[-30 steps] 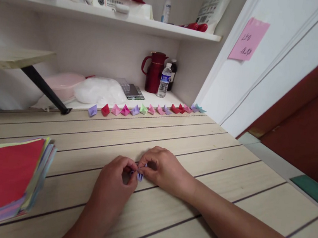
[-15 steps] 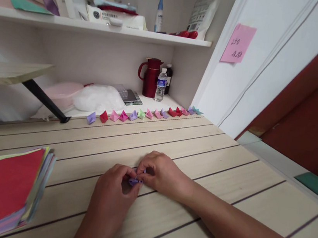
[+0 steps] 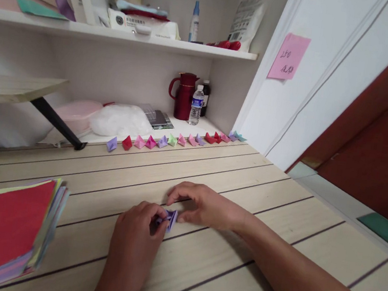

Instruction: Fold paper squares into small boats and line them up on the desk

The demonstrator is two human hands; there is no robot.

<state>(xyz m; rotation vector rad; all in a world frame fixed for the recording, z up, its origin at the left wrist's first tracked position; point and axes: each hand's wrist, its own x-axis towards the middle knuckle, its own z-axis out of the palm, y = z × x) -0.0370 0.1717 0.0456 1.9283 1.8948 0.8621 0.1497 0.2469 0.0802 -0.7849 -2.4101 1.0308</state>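
Note:
A small folded piece of purple paper (image 3: 172,220) is pinched between the thumb and fingers of my left hand (image 3: 139,234), low over the wooden table (image 3: 220,273). Part of the paper is hidden behind those fingers. My right hand (image 3: 200,206) is just to the right of it, thumb and fingers apart, with nothing between them. The right thumb tip lies close to the paper's edge; I cannot tell whether they touch. Along the table's back edge runs a row of small folded paper boats, among them a purple one (image 3: 111,143) and a red one (image 3: 127,142).
A stack of coloured paper (image 3: 1,225), red on top, lies at the left. Behind the row stand a dark red jug (image 3: 184,96) and a water bottle (image 3: 196,105) beside a white plastic bag (image 3: 122,120). A small raised stand (image 3: 19,86) has a black leg on the table.
My right fingers have let go of the purple paper and spread apart, moving slightly right. My left hand keeps its pinch, and more of the folded paper now shows.

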